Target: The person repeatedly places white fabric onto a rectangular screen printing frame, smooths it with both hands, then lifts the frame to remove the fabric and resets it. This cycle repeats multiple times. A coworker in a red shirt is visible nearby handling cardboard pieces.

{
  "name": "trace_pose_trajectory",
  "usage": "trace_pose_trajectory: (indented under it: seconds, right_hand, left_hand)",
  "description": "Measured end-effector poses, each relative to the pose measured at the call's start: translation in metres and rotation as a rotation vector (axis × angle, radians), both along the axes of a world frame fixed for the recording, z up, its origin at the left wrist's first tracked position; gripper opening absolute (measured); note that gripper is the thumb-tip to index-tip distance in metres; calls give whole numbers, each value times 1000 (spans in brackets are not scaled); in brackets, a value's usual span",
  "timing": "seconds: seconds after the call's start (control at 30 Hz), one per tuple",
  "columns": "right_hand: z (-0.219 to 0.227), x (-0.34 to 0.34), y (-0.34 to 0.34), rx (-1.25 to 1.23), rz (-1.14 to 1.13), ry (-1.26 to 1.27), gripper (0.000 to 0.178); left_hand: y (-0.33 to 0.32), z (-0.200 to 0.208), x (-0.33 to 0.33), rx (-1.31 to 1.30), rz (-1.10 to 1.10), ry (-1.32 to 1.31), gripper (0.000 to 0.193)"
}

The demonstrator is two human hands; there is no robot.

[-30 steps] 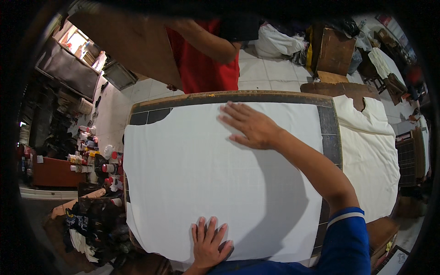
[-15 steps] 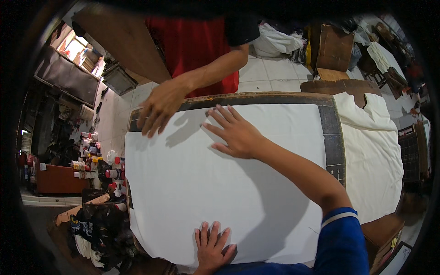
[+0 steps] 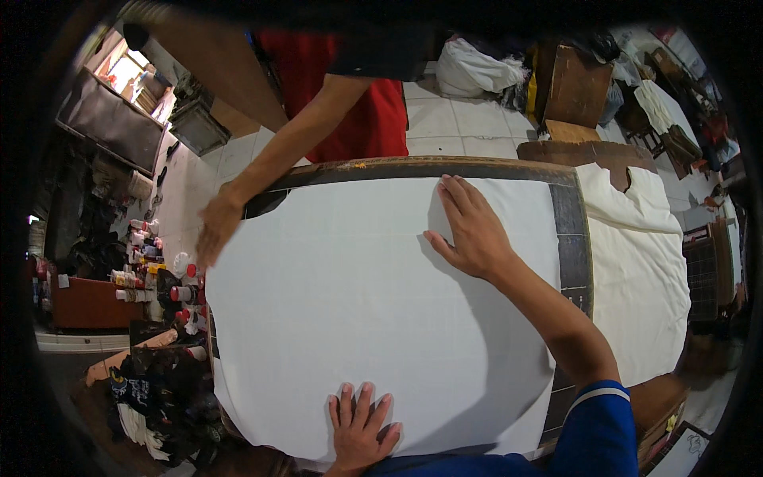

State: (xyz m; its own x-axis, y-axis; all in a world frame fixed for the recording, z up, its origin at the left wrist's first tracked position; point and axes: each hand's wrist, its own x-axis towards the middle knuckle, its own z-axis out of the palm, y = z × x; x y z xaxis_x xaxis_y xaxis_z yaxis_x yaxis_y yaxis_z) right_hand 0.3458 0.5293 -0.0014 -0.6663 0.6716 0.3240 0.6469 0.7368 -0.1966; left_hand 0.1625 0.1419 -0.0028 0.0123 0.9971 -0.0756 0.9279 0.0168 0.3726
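Observation:
White fabric lies spread over a dark board, which shows along the far and right sides. My left hand rests flat on the fabric's near part, fingers spread. Farther off, my right hand lies on the cloth with fingers stretched out, their tips at its far edge. Neither hand grips anything. Across the board, a co-worker in red and black reaches over the far left corner; that person's hand is blurred beside the fabric's left edge.
A cream garment drapes beside the board's right edge. Bottles with red caps crowd the left side, with a heap of dark cloth nearer me. White bags sit on the tiled floor at the back.
My right hand has slid right along the far edge, its fingers drawing closer together. My left hand stays in nearly the same place. The co-worker's hand has swept left to the corner.

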Motion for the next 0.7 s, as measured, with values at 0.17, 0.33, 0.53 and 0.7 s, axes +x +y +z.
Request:
trace_pose_trajectory:
  seconds: [0.17,0.33,0.53,0.7]
  right_hand:
    - [1,2,-18,-139,377,-88,71]
    - [0,-12,-15,-67,223,-25,72]
    - [-8,-38,4,6,107,-14,77]
    - [-18,-52,-5,-1,-11,-61,84]
  left_hand:
    - [-1,-1,2,-17,18,-5,58]
    - [-1,-2,1,0,3,-2,58]
    - [-1,-3,1,-5,11,5,58]
    - [0,0,3,-1,17,-8,58]
